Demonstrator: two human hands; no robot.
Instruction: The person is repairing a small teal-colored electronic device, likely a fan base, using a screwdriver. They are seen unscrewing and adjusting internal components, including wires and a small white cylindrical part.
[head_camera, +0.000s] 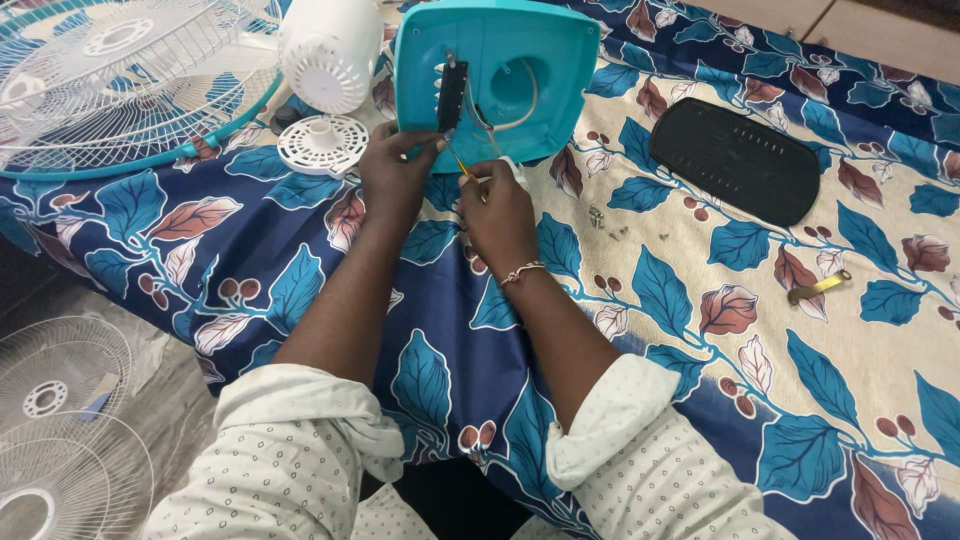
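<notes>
We see a teal fan base (540, 70) lying underside up on a bed covered with a leaf-print sheet (700, 330). A black switch block (452, 95) sits in the hollow of the base, with thin wires (480, 125) running from it.

Our left hand (395, 165) rests against the near edge of the base, fingers curled and pinching at the bottom end of the switch block. Our right hand (497, 215) is closed around a small white-handled tool (485, 175), whose tip points up toward the wires just beside the left fingertips. The two hands are nearly touching.

To the left of the base stand a white motor housing (328, 50) and, just below it, a round white vented cap (322, 145). A wire fan guard (120, 80) with a teal rim lies further left. To the right lies a black oval cover (735, 170), a few small screws (610, 225) are scattered between it and our right hand, and a brass strip (818, 287) is well apart. More white guards (60, 430) lie on the floor.
</notes>
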